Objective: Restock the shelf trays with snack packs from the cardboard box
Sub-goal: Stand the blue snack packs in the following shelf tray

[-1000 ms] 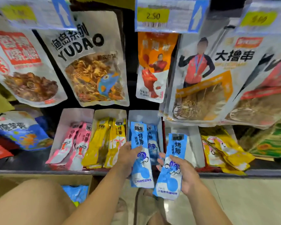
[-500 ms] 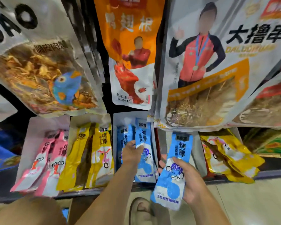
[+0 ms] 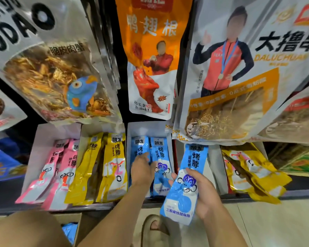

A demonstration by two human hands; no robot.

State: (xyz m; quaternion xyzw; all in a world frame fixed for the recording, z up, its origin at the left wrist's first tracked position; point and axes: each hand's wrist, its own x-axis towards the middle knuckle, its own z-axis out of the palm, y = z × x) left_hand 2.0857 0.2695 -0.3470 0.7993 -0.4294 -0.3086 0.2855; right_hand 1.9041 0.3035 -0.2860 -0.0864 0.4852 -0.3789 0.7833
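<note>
A white shelf tray (image 3: 146,129) holds blue snack packs (image 3: 161,168). My left hand (image 3: 142,169) reaches into this tray, and its fingers close on the left edge of the right-hand blue pack lying there. In front of the shelf edge, my right hand (image 3: 204,194) grips another blue snack pack (image 3: 187,182) upright by its lower half. At the bottom left, the cardboard box (image 3: 78,227) shows a corner with more blue packs (image 3: 70,231) inside; my leg hides most of it.
Left of the blue tray stand a tray of yellow packs (image 3: 112,166) and one of pink packs (image 3: 61,168). At the right, a tray (image 3: 215,157) shows a bare white wall beside loose yellow packs (image 3: 248,168). Large hanging bags (image 3: 150,59) overhang the trays. A sandalled foot (image 3: 153,229) is below.
The view has moved closer to the shelf. My left hand carried its blue pack from in front of the shelf into the blue tray. My right hand keeps its pack.
</note>
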